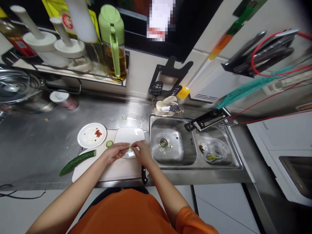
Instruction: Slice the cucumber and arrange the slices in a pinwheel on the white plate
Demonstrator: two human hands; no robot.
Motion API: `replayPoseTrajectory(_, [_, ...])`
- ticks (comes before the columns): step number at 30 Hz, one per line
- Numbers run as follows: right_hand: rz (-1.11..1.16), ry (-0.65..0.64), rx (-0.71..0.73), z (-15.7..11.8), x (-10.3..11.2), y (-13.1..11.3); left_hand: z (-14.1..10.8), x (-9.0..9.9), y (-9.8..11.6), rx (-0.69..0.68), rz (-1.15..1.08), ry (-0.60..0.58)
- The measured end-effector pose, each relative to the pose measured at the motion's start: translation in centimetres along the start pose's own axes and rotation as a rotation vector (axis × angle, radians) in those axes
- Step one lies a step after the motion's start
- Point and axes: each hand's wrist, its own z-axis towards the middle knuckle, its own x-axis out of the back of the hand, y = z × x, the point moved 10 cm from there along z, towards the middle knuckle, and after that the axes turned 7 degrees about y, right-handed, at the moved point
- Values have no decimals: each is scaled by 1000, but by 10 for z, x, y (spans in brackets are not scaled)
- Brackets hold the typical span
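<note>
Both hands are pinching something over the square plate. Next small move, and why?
Probably set the pale piece down on the square plate. The left hand and right hand meet over the plate's near edge, fingertips pinching a small pale piece; what it is cannot be told. One cucumber slice lies beside the plate, and the cut cucumber waits on the cutting board.

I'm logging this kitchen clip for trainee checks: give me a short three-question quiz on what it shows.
1. True or false: the cucumber lies in the sink.
2. Over which dish do the left hand and right hand meet?
A. round plate
B. square plate
C. steel bowl
3. Fill in: the knife lies on the ____ board.

Key: 1 false, it lies partly on the cutting board; 2 B; 3 cutting.
</note>
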Motion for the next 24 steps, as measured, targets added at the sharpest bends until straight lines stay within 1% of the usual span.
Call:
replayPoseTrajectory(2, [52, 27, -74, 2, -5, 12, 7, 5, 7, -63, 90, 50])
replayPoseTrajectory(4, [124, 36, -178, 6, -13, 27, 15, 10, 17, -153, 183, 105])
replayPoseTrajectory(7, [211, 48, -320, 14, -25, 48, 26, 12, 39, -326, 330, 166])
replayPoseTrajectory(9, [214, 69, -372, 23, -29, 56, 32, 13, 54, -429, 447, 215])
replayPoseTrajectory(12, [175, 117, -403, 39, -29, 62, 38, 10, 76, -567, 599, 292])
replayPoseTrajectory(16, [118, 174, -429, 57, -30, 67, 36, -1, 102, -733, 764, 383])
replayPoseTrajectory(20, [82, 225, -436, 68, -31, 67, 36, -11, 115, -805, 924, 471])
replayPoseTrajectory(24, [9, 226, -448, 72, -32, 65, 42, -17, 118, -815, 1055, 514])
